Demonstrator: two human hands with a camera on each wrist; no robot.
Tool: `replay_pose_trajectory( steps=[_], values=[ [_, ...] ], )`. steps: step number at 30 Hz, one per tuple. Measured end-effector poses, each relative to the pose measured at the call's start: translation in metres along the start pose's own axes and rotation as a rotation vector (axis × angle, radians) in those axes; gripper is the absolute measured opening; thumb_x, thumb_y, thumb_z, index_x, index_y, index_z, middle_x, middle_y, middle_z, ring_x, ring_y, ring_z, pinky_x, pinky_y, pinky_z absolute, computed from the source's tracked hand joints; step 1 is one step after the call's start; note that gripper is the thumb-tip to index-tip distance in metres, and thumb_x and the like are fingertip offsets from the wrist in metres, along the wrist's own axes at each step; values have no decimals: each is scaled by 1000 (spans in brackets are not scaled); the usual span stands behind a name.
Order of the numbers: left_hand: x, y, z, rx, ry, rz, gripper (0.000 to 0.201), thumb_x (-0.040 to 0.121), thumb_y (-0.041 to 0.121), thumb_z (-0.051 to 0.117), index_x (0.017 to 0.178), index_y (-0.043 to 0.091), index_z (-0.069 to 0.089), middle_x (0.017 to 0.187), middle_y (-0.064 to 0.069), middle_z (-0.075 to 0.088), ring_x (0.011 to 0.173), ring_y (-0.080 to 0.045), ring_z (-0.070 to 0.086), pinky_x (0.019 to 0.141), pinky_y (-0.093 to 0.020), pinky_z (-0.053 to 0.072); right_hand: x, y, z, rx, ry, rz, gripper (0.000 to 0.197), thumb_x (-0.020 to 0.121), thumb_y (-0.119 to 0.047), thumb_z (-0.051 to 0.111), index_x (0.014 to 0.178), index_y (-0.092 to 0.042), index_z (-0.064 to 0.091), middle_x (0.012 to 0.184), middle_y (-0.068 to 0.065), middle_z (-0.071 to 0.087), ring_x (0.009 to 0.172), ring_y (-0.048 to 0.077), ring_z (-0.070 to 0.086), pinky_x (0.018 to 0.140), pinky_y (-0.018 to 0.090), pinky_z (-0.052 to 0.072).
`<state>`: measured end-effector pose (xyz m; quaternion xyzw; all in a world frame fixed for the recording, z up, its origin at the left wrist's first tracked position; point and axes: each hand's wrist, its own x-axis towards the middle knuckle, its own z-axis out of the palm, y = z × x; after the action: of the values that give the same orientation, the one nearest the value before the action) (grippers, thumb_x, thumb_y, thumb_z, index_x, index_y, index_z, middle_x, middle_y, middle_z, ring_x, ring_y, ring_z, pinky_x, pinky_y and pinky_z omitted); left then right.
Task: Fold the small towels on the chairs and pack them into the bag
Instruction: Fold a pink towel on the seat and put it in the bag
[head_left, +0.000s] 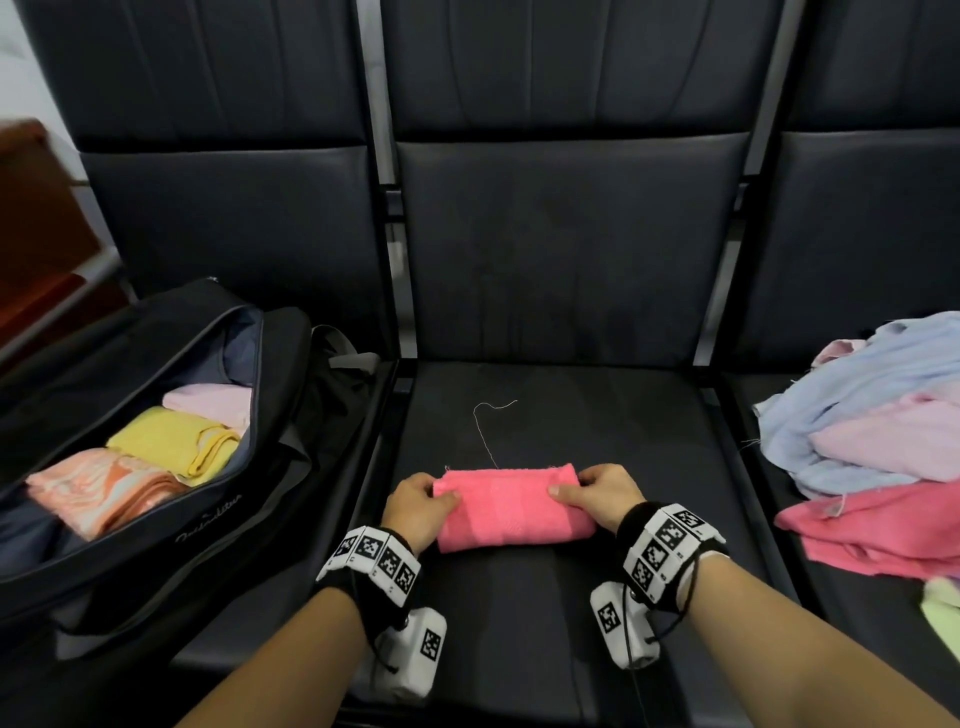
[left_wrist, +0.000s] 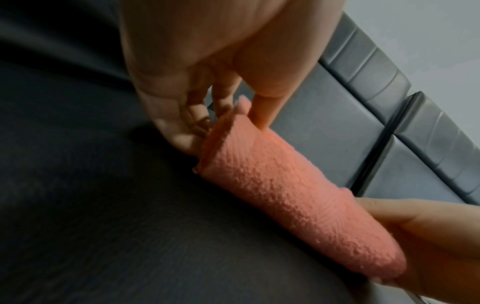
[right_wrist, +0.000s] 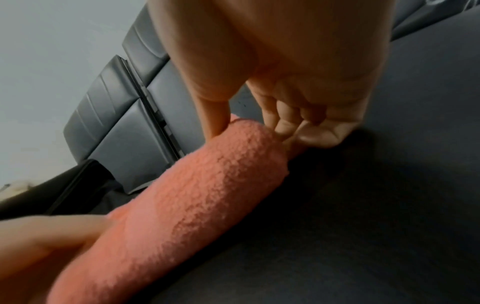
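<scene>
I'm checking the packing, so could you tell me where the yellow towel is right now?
In the head view the yellow towel lies folded in the open bag on the left chair, between an orange towel and a pale pink one.

Setting: a waiting area. Evidence: a row of linked dark padded seats (head_left: 561, 260) with tall backrests, joined by metal frame bars (head_left: 387, 171), standing against a plain pale wall (head_left: 21, 67); wooden furniture (head_left: 36, 218) adjoins the row's left end.

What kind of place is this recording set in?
Probably a waiting area or lobby: a row of joined dark padded chairs with high backs, divided by metal frames. An open black bag and a pile of towels occupy neighbouring seats.
</scene>
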<state>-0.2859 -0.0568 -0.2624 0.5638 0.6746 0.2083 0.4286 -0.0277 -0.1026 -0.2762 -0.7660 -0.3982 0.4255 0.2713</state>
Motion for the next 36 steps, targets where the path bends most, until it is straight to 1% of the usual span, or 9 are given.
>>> replay_pose_trajectory(
  steps=[3,7,11,14,19,26,30,32,36],
  values=[
    [-9,-1,-5,-36,-38,-43,15,84,19,73,78,18,59,85,-9,69,88,-34,70,78,-48,59,-9,-11,1,228,26,9,29,68,-18,89,65,-11,61,64,2,61,63,15,55,60,27,43],
    [-23,2,-15,-92,-81,-54,21,80,7,68,93,19,57,90,-9,65,92,-34,68,79,-50,60,-38,-51,0,225,78,-206,28,68,-6,83,68,-14,57,67,-1,55,67,13,50,64,28,42],
    [-42,28,-47,-16,-159,173,83,68,13,78,144,19,43,134,-6,52,125,-21,51,109,-39,43,-76,-109,-2,76,-20,-462,29,64,-10,84,71,-16,56,68,-1,55,65,12,48,64,31,43],
    [-65,49,-78,-32,-272,377,107,54,26,82,150,24,34,144,2,47,134,-15,44,114,-39,39,-105,-152,4,-65,-91,-601,30,60,-17,84,72,-21,56,67,-6,60,62,7,51,62,32,46],
    [-95,55,-122,-306,-430,459,72,62,-4,80,125,18,56,115,-1,68,109,-14,65,91,-31,55,-147,-206,24,-185,-204,-737,33,59,-27,85,82,-22,62,70,1,68,61,6,56,61,30,50],
    [-101,31,-194,-357,-424,439,50,75,-7,78,117,15,65,108,-4,76,102,-19,72,86,-29,58,-166,-259,71,-93,-183,-782,33,64,-21,89,87,-24,66,81,3,74,79,20,71,72,35,58],
    [-95,14,-240,-452,-219,430,45,78,-4,77,119,7,63,110,-9,75,104,-22,71,88,-33,56,-157,-288,118,144,-168,-713,45,70,-20,88,109,-18,64,94,6,73,86,11,69,74,23,57],
    [-92,3,-261,-540,-109,398,43,80,-5,76,120,5,63,112,-13,73,106,-26,70,92,-38,55,-151,-303,141,198,-233,-644,56,73,-27,86,121,-16,60,106,7,71,97,16,69,84,29,57],
    [-87,-24,-304,-705,2,323,34,86,-3,70,117,7,64,107,-9,75,94,-18,73,75,-26,58,-143,-325,190,226,-596,-470,62,74,-27,84,127,-11,57,118,12,70,105,27,70,90,48,57]
  ],
)
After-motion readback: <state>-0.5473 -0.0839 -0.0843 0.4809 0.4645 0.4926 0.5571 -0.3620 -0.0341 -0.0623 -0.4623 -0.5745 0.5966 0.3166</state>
